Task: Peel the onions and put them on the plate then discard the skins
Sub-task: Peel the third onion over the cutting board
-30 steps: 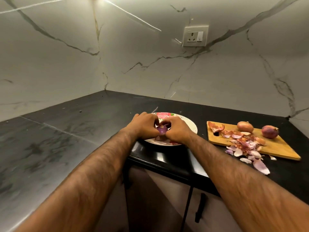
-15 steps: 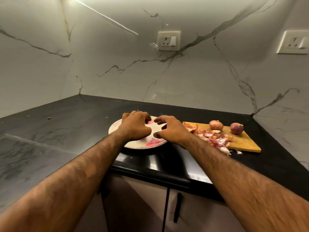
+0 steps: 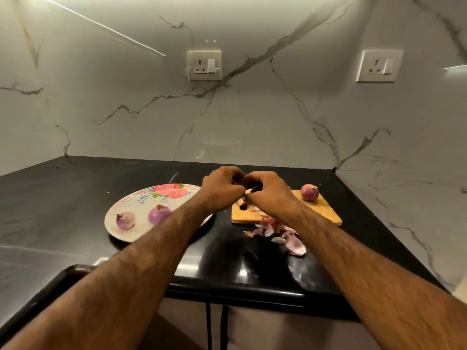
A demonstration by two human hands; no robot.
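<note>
Hands shift from white floral plate (image 3: 141, 210) to wooden cutting board (image 3: 326, 210); left grip (image 3: 222, 190), right grip (image 3: 270, 195) closed on hidden onion. Risk: pink skins (image 3: 293, 245) slide off black desk (image 3: 75, 198) edge.

Warm, dimmish light from overhead, and a hard streak of glare slashes across the marble wall (image 3: 106, 26) at upper left. The black countertop (image 3: 63, 198) is glossy and throws back pale highlights near its front edge. There's soft shadow under the plate (image 3: 137, 232), and the onion (image 3: 252, 186) gripped between left hand (image 3: 222, 190) and right hand (image 3: 270, 195) is buried in shade. Wide-angle bending shows at the edges, and the near forearms look slightly soft.
</note>
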